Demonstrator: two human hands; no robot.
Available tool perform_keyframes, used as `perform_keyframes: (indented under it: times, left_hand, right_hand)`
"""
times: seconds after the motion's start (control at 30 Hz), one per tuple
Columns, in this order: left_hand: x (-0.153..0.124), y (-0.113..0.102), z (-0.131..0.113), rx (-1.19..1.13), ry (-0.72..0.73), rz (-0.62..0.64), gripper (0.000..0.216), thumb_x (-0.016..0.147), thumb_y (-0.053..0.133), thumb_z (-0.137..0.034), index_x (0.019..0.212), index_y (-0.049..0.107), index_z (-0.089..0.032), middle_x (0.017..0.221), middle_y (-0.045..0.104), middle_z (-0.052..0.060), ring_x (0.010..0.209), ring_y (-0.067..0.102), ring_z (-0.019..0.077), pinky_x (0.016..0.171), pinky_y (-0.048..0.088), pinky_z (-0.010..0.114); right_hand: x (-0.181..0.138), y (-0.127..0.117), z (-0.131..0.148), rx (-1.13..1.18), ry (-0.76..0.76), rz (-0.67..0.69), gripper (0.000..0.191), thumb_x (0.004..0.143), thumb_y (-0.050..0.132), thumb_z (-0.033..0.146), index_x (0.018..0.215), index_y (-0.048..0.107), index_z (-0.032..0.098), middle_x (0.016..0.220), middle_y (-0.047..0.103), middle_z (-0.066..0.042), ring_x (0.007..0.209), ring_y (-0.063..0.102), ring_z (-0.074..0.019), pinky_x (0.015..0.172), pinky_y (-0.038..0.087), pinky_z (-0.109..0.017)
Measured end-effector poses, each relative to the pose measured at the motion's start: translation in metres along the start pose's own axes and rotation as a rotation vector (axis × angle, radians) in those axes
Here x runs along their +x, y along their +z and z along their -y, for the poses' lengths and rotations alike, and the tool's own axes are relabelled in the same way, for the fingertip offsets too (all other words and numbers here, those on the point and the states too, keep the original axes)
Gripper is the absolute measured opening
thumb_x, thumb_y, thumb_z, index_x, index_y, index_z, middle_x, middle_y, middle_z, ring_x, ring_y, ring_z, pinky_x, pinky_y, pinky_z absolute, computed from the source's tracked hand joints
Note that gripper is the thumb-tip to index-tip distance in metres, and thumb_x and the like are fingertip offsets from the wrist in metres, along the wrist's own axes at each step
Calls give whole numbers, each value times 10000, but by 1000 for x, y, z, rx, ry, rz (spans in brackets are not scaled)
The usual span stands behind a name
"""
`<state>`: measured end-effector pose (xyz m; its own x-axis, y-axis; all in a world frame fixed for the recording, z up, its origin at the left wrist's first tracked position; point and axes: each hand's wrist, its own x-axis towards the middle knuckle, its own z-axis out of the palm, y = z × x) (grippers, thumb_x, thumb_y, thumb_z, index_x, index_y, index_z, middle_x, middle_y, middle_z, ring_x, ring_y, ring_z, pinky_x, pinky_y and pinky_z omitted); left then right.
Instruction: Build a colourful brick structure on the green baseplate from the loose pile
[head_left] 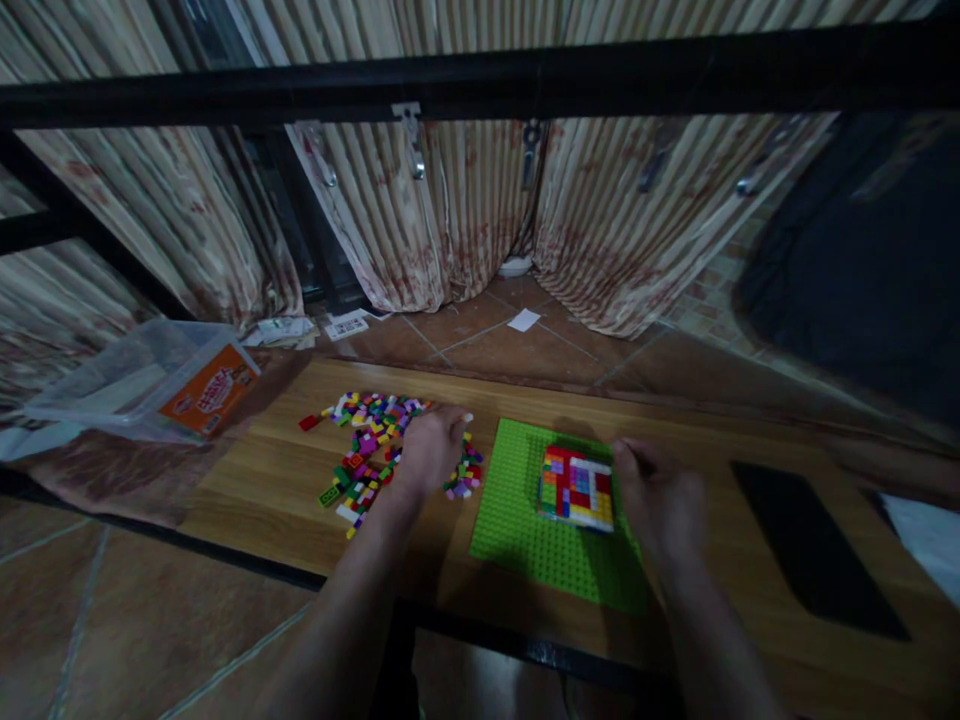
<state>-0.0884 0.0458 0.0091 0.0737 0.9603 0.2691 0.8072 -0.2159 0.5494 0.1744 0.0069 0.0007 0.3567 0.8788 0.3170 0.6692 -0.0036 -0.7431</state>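
Observation:
A green studded baseplate [517, 520] lies on the wooden table [270, 480]. On it sits a square block of coloured bricks [576, 487], red, yellow, white and blue. My right hand [660, 495] rests at the block's right edge, fingers curled against it. My left hand [431, 445] lies palm down over a heap of small loose coloured bricks [367, 440] to the left of the plate, fingers bent among them. Whether it holds a brick is hidden.
A clear plastic box [142, 385] with an orange label stands at the table's left end. A dark flat rectangle [810, 545] lies right of the plate. Curtains and a black metal frame stand behind, with tiled floor below.

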Motion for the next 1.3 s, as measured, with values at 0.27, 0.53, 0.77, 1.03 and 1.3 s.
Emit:
perform_keyframes:
  times: [0.27, 0.53, 0.77, 1.03, 1.3]
  left_hand:
    - [-15, 29, -34, -567, 49, 216, 235, 869, 536, -256, 1021, 699, -179, 910, 727, 41, 809, 663, 159, 746, 502, 259]
    - [-17, 37, -48, -875, -16, 284, 178, 814, 603, -250, 924, 713, -164, 779, 689, 15, 716, 606, 124, 696, 473, 236]
    - [-21, 40, -58, -1015, -166, 254, 170, 765, 661, -301, 779, 704, -137, 653, 647, 7, 615, 567, 109, 635, 458, 232]
    - [-16, 40, -52, -950, -272, 124, 124, 742, 654, -246, 794, 686, -138, 652, 650, -7, 613, 603, 115, 616, 465, 228]
    - [-13, 39, -47, -872, -255, 117, 144, 755, 635, -274, 801, 686, -148, 642, 644, -17, 615, 589, 114, 608, 449, 222]
  right_hand:
    - [-21, 17, 38, 301, -244, 250, 250, 909, 525, 342, 1044, 688, 208, 912, 679, -45, 826, 635, -168, 738, 486, -291]
    - [-22, 24, 41, 345, -256, 271, 172, 890, 547, 284, 912, 710, 233, 857, 683, -26, 811, 634, -167, 734, 475, -287]
    - [-26, 24, 46, 227, -329, 205, 192, 903, 508, 262, 891, 698, 243, 847, 676, -32, 808, 632, -173, 731, 488, -295]
    - [-6, 7, 22, 157, -186, 43, 207, 875, 543, 329, 875, 705, 201, 883, 696, -59, 823, 641, -192, 761, 488, -320]
    - [6, 2, -5, 76, -59, 187, 241, 828, 543, 351, 865, 721, 193, 911, 717, -74, 830, 647, -207, 779, 482, -346]
